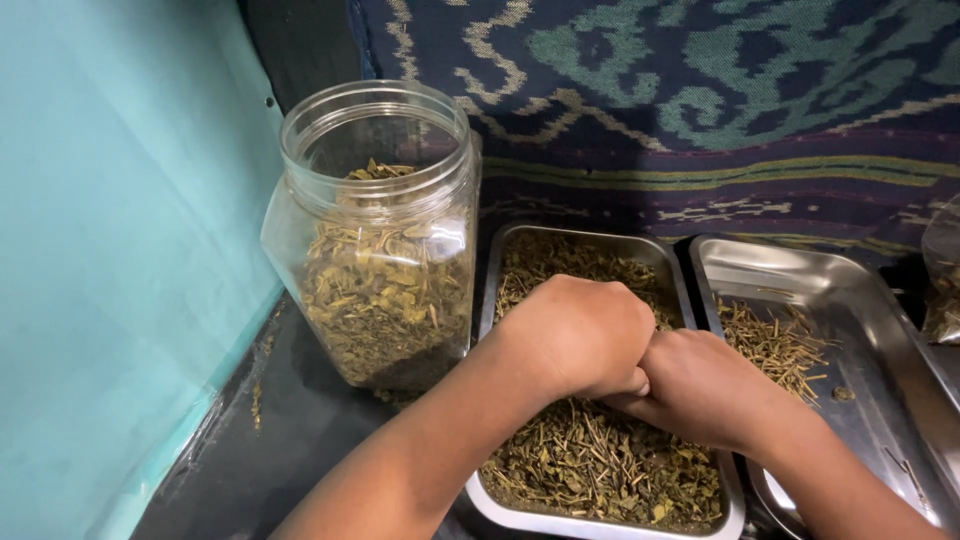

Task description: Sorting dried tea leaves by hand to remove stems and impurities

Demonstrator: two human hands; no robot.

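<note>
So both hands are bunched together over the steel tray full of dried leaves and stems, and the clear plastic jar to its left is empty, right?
Not quite. The head view shows the clear plastic jar mostly filled with dried leaves, not empty. The rest holds: left hand and right hand are bunched together over the steel tray full of dried leaves and stems.

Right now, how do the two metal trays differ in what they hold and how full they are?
The left tray is filled almost edge to edge with a mix of dried leaves and thin stems; the right tray holds only a small scatter of stems, with most of its shiny bottom bare. Both hands, the left hand and the right hand, are over the left tray, none over the right tray. Both trays are rectangular, shiny steel, side by side.
</note>
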